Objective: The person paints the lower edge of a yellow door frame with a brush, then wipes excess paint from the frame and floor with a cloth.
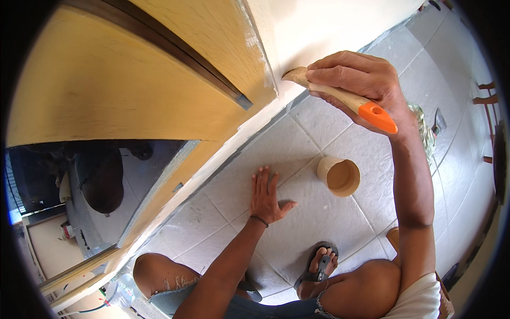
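My right hand [361, 80] grips a paintbrush [345, 98] by its wooden handle, which ends in an orange tip with a hole. The brush head reaches the white wall edge [287, 87] beside the yellow-brown wooden panel; its bristles are mostly hidden. Flat on the grey tiled floor [303, 218], my left hand [267, 199] rests with its fingers stretched out and the thumb apart. To the right of that hand stands a beige cup [340, 176], open at the top, with something beige inside.
The yellow-brown wooden panel [106, 90] fills the left, with a dark glossy pane [122, 175] low in it. A crumpled cloth [422, 130] and a scraper [439, 122] lie beyond my right forearm. Wooden chair legs [486, 100] stand at the far right.
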`<state>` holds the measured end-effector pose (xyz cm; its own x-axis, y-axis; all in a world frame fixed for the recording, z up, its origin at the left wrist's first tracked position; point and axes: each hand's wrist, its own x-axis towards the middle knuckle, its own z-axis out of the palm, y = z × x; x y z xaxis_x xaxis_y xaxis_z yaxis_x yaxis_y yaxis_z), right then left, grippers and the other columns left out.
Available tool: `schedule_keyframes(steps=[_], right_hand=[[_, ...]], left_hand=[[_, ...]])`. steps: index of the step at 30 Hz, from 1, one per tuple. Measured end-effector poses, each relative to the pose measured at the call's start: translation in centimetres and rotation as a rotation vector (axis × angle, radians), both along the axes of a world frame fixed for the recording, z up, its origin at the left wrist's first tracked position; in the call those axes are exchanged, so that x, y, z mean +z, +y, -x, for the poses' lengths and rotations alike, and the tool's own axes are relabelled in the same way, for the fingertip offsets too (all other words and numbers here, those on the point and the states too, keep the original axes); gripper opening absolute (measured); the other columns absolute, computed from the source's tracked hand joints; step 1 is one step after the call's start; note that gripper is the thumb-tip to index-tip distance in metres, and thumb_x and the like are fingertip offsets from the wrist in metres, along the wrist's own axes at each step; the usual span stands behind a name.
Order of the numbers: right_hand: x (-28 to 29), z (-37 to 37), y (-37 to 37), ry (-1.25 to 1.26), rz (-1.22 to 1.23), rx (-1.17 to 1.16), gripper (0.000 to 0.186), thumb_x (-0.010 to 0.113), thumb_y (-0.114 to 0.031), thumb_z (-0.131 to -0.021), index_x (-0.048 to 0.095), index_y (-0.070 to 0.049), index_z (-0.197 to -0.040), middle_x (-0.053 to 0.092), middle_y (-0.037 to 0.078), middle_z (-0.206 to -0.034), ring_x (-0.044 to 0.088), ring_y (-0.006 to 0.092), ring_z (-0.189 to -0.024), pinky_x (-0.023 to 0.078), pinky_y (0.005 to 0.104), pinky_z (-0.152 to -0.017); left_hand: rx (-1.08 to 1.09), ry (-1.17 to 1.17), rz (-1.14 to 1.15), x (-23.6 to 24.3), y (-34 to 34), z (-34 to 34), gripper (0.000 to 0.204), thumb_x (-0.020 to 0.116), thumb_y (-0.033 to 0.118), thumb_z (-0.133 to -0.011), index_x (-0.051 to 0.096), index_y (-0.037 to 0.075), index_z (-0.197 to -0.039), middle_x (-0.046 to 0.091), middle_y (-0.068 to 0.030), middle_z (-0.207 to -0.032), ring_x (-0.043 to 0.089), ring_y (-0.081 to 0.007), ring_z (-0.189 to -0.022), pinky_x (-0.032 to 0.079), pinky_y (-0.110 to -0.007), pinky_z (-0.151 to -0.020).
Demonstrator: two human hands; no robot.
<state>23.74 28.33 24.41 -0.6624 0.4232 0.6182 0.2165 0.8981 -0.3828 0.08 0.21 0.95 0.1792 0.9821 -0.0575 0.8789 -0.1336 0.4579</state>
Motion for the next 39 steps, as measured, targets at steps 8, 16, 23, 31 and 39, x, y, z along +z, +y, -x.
schedule_keyframes(steps=[8, 16, 23, 31, 39], right_hand=[[4.9, -0.4, 0.1, 0.041, -0.281, -0.04, 0.03, 0.084, -0.017, -0.086, 0.075, -0.003, -0.111, 0.079, 0.013, -0.104, 0.079, 0.0253, -0.094, 0.066, 0.0309, -0.075], [0.4, -0.1, -1.8, -0.053, 0.095, -0.03, 0.019, 0.081, -0.01, -0.083, 0.075, -0.005, -0.1, 0.076, 0.009, -0.096, 0.074, 0.025, -0.085, 0.061, 0.0358, -0.071], [-0.2, 1.1, -0.3, -0.104, 0.008, -0.063, 0.026, 0.086, -0.019, -0.082, 0.077, -0.008, -0.104, 0.078, 0.01, -0.102, 0.077, 0.023, -0.089, 0.064, 0.033, -0.073], [4.4, 0.6, -0.2, 0.066, -0.14, -0.052, 0.026, 0.085, -0.016, -0.081, 0.077, -0.007, -0.104, 0.077, 0.008, -0.097, 0.077, 0.0224, -0.086, 0.062, 0.0314, -0.071], [9.8, 0.5, 0.2, 0.105, -0.394, -0.066, 0.026, 0.083, -0.015, -0.086, 0.076, -0.002, -0.108, 0.079, 0.015, -0.103, 0.079, 0.0247, -0.089, 0.065, 0.0305, -0.075]], left_hand=[[0.002, 0.017, -0.02, -0.3, -0.2, 0.2, 0.11, 0.078, 0.068, -0.079, 0.033, 0.002, -0.154, 0.025, -0.0318, -0.164, 0.018, -0.0492, -0.156, 0.016, -0.067, -0.125], [0.012, 0.0, -0.016, 0.5, 0.2, 0.1, 0.108, 0.077, 0.069, -0.08, 0.034, 0.001, -0.153, 0.026, -0.0321, -0.163, 0.02, -0.0495, -0.155, 0.018, -0.067, -0.124], [0.004, 0.004, 0.003, 0.5, 0.1, -0.1, 0.11, 0.079, 0.067, -0.079, 0.033, 0.001, -0.154, 0.025, -0.0327, -0.163, 0.019, -0.0502, -0.155, 0.017, -0.067, -0.125], [-0.008, 0.027, -0.004, 0.4, 0.0, 0.0, 0.111, 0.08, 0.066, -0.079, 0.031, 0.001, -0.154, 0.024, -0.0318, -0.164, 0.018, -0.0494, -0.156, 0.018, -0.067, -0.125], [-0.018, 0.048, -0.02, -0.1, -0.2, 0.0, 0.111, 0.076, 0.07, -0.08, 0.031, 0.001, -0.154, 0.023, -0.032, -0.164, 0.018, -0.049, -0.156, 0.018, -0.067, -0.125]])
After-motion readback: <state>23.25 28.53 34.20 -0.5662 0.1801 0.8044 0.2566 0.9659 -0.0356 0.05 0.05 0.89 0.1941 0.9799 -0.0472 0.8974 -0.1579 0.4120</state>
